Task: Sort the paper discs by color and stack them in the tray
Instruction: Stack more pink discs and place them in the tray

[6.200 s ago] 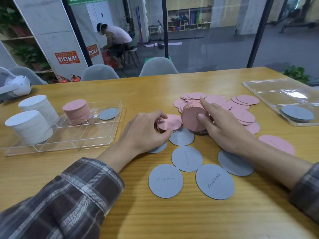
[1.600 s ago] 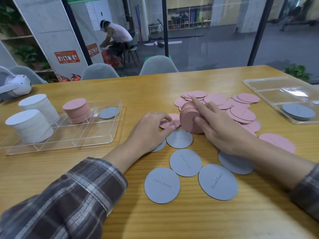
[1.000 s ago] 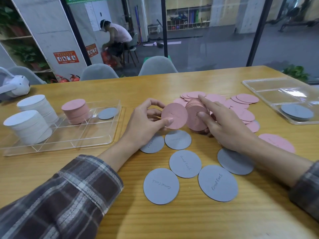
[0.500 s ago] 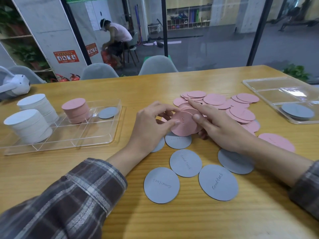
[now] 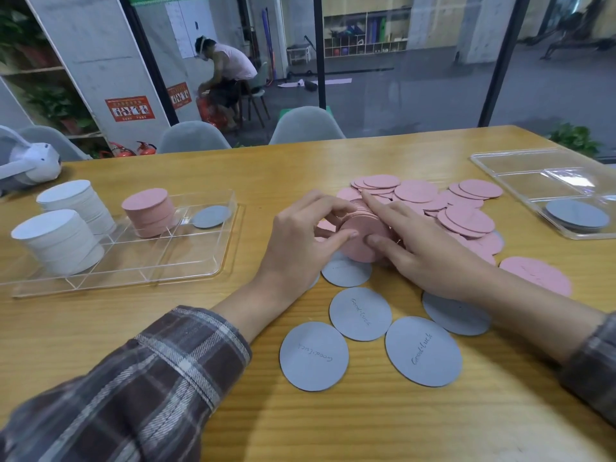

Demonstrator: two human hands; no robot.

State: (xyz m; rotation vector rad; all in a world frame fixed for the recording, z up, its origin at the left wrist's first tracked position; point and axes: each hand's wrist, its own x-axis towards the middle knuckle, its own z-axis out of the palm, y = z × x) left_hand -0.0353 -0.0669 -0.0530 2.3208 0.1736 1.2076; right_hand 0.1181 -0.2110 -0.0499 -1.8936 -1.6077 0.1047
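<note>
wooden counter, clear tray on its left side with a pink stack in it. left hand and right hand both pinch a bundle of pink discs on edge mid-counter, between the loose pink pile and the grey discs.

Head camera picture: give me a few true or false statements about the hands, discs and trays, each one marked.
1. Both the left hand and the right hand hold the bundle of pink discs. True.
2. The left tray holds a pink stack. True.
3. The right tray holds pink discs. False: it holds grey discs.
4. The loose grey discs on the table are all blank. False: several bear handwriting.
</note>
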